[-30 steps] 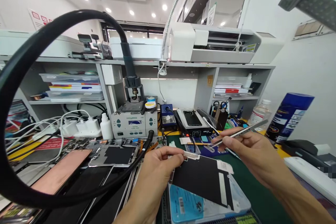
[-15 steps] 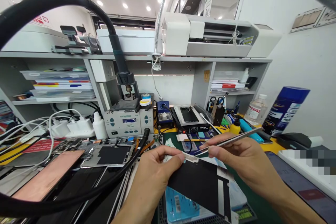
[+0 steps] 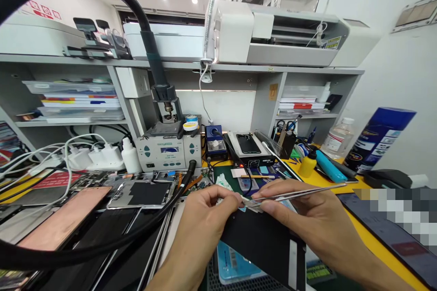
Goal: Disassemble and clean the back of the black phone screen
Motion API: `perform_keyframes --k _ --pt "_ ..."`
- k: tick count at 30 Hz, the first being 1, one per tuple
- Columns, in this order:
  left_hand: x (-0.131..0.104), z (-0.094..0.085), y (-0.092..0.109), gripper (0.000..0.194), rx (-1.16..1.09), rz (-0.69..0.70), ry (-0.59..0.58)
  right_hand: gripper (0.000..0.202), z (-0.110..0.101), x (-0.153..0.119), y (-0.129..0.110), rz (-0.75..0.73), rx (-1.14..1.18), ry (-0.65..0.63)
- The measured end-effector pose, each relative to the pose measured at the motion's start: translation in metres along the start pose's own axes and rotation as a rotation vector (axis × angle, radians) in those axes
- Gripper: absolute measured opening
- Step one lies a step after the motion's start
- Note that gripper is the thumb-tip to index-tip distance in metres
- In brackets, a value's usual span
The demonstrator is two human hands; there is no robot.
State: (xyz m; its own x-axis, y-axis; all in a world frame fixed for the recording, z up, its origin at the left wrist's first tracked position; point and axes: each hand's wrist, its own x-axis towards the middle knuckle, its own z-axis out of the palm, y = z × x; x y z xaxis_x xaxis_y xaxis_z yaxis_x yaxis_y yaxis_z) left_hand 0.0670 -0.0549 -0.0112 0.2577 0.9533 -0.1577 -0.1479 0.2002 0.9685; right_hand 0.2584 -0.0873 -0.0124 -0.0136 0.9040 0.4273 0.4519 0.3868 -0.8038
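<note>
Left hand [image 3: 205,218]: thumb and forefinger pinch the top edge of a flat black rectangular panel [image 3: 262,241], held near, at centre.
Right hand [image 3: 303,218]: fingers pressed around slim silver metal tweezers [image 3: 300,193], tips at the panel's top edge.
Far left: grey soldering station [image 3: 169,150].

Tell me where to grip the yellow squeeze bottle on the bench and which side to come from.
Grip the yellow squeeze bottle around its round body, below the dark nozzle, which looks too thin to hold. It stands upright, so a sideways pinch fits. Coming from the front left is probably best: the blue tube lies close on its right and clutter crowds behind. The right hand with its tweezers is nearest.
</note>
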Motion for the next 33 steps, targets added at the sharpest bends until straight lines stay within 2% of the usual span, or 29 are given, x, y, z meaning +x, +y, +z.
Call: perform_keyframes --k 6,12,24,33 --pt "0.0002 -0.0042 -0.0057 0.023 0.025 -0.001 -0.03 0.01 -0.0004 0.0015 -0.0022 0.011 -0.028 0.03" --pt "0.0026 -0.0028 -0.0037 0.019 0.088 -0.01 0.015 0.017 -0.0005 0.001 -0.0015 0.053 -0.043 0.029" --pt "-0.0008 -0.0034 -0.0024 0.019 0.09 -0.012 0.02 0.019 0.0004 0.0035 -0.002 0.139 0.035 -0.003" --pt "0.0007 -0.0023 -0.0019 0.02 0.089 -0.013 0.026 0.02 0.0006 0.0022 -0.0015 0.146 0.069 0.007"
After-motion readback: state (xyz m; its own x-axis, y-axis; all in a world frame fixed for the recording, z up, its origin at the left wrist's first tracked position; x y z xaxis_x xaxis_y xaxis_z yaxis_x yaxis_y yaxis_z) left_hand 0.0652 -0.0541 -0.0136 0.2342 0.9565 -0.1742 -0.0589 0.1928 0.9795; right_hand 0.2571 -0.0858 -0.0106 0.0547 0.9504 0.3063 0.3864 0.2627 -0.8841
